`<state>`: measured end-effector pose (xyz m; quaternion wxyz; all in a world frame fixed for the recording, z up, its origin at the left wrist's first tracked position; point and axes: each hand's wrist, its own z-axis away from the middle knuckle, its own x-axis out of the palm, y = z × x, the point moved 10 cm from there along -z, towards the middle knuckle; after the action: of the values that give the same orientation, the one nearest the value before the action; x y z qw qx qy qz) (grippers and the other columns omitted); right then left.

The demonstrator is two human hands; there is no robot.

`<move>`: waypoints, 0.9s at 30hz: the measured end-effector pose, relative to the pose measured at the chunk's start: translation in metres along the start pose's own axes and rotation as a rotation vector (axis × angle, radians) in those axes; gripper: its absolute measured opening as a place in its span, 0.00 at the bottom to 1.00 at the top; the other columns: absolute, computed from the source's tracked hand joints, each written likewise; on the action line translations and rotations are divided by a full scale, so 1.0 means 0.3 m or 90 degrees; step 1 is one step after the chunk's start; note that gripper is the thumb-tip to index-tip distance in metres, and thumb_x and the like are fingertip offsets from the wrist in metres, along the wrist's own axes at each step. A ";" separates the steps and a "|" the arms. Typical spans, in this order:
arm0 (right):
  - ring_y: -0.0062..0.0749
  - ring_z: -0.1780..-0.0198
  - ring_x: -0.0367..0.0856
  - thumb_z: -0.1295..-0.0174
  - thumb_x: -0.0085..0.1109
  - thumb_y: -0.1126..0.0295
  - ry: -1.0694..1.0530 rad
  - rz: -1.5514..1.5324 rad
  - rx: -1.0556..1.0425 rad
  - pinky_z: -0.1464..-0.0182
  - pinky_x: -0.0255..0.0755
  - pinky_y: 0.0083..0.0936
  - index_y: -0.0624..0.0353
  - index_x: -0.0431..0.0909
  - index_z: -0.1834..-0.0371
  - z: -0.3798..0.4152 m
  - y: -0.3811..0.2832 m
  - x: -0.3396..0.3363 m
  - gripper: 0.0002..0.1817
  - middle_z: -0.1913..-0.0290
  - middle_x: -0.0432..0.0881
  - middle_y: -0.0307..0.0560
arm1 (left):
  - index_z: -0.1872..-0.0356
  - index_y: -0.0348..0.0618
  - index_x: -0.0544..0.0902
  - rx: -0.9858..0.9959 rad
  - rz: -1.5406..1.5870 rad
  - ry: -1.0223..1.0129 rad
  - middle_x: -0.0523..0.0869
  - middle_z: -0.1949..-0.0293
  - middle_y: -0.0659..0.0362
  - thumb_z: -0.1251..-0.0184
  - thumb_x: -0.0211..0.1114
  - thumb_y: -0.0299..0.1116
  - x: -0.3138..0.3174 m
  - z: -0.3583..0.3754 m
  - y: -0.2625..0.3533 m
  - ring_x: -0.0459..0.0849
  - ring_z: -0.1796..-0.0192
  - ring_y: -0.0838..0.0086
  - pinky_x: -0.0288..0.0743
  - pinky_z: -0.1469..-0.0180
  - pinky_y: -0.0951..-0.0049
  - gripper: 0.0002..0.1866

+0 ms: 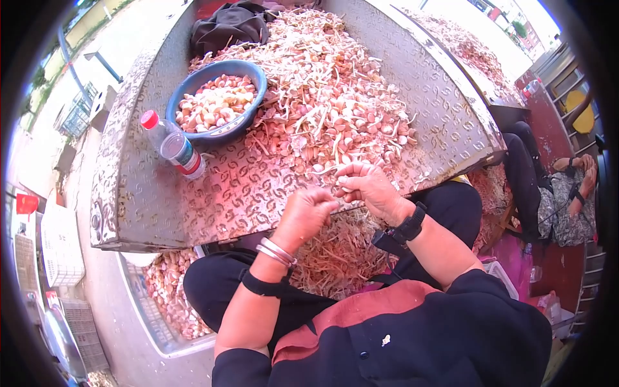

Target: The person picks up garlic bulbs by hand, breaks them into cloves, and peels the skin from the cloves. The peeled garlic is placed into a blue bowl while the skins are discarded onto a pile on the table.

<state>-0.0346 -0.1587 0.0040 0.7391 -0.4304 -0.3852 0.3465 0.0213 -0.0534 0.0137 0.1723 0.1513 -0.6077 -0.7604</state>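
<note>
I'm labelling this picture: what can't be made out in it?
- Head view: whether the left hand holds anything; its fingers hide it.
- Head view: wording on the bottle; too small, blurred.
- Head view: bottom of the bowl; cloves cover it.
- Head view: right side of the crate; the leg hides it.

On my screen I see a bumpy metal table with raised sides. It holds a big heap of garlic, a blue bowl, a red-capped bottle just beside the bowl, and a dark cloth.
</note>
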 end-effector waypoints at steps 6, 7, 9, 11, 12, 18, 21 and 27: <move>0.26 0.67 0.82 0.38 0.56 0.73 0.009 0.035 0.059 0.68 0.77 0.18 0.62 0.77 0.60 -0.074 0.000 0.018 0.06 0.67 0.81 0.42 | 0.60 0.42 0.82 0.123 -0.372 -0.063 0.83 0.65 0.44 0.42 0.63 0.37 0.155 0.045 -0.036 0.82 0.59 0.50 0.75 0.58 0.58 0.12; 0.26 0.67 0.82 0.38 0.56 0.73 0.007 0.037 0.059 0.68 0.77 0.18 0.62 0.77 0.60 -0.105 -0.020 0.046 0.06 0.67 0.81 0.42 | 0.60 0.42 0.82 0.121 -0.348 -0.066 0.83 0.67 0.45 0.42 0.63 0.35 0.164 0.044 -0.041 0.83 0.61 0.54 0.75 0.58 0.61 0.11; 0.26 0.65 0.82 0.38 0.56 0.74 -0.025 0.053 0.050 0.64 0.79 0.20 0.64 0.76 0.57 -0.189 -0.065 0.127 0.08 0.65 0.81 0.45 | 0.60 0.41 0.82 0.114 -0.320 -0.076 0.83 0.69 0.46 0.42 0.62 0.32 0.170 0.040 -0.055 0.83 0.63 0.58 0.75 0.59 0.64 0.10; 0.27 0.64 0.82 0.39 0.56 0.74 -0.093 0.083 0.009 0.60 0.80 0.22 0.66 0.75 0.54 -0.305 -0.185 0.256 0.11 0.63 0.82 0.48 | 0.63 0.40 0.82 0.095 -0.258 -0.100 0.83 0.71 0.46 0.42 0.59 0.28 0.175 0.029 -0.075 0.83 0.66 0.60 0.75 0.60 0.65 0.08; 0.27 0.64 0.82 0.39 0.57 0.73 -0.114 0.073 -0.027 0.59 0.80 0.22 0.67 0.74 0.51 -0.356 -0.272 0.328 0.14 0.62 0.82 0.50 | 0.65 0.39 0.83 0.105 -0.262 -0.100 0.83 0.73 0.49 0.43 0.56 0.24 0.178 0.023 -0.083 0.83 0.68 0.62 0.75 0.62 0.67 0.08; 0.25 0.66 0.82 0.42 0.60 0.71 -0.024 0.596 -0.280 0.61 0.80 0.18 0.68 0.76 0.51 -0.468 -0.526 0.365 0.17 0.64 0.83 0.49 | 0.63 0.36 0.84 0.111 -0.267 -0.028 0.85 0.73 0.53 0.44 0.53 0.22 0.116 -0.020 -0.127 0.83 0.70 0.66 0.76 0.62 0.71 0.12; 0.23 0.67 0.83 0.45 0.60 0.76 -0.108 0.664 -0.364 0.62 0.77 0.21 0.60 0.83 0.67 -0.337 -0.334 0.250 0.04 0.69 0.85 0.42 | 0.63 0.34 0.83 0.076 -0.262 0.024 0.83 0.77 0.55 0.40 0.53 0.23 0.070 -0.075 -0.190 0.82 0.73 0.73 0.75 0.66 0.75 0.10; 0.37 0.62 0.78 0.56 0.56 0.74 -0.025 1.073 -0.569 0.62 0.75 0.32 0.56 0.75 0.75 -0.121 -0.111 0.181 0.04 0.69 0.73 0.41 | 0.64 0.33 0.81 -0.079 -0.114 0.045 0.76 0.83 0.64 0.32 0.53 0.27 0.041 -0.099 -0.242 0.72 0.81 0.81 0.68 0.75 0.78 0.10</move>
<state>0.0282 -0.1392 0.0366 0.0068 -0.8032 -0.0578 0.5929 0.0177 -0.0703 -0.0639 0.1339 0.2206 -0.5371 -0.8031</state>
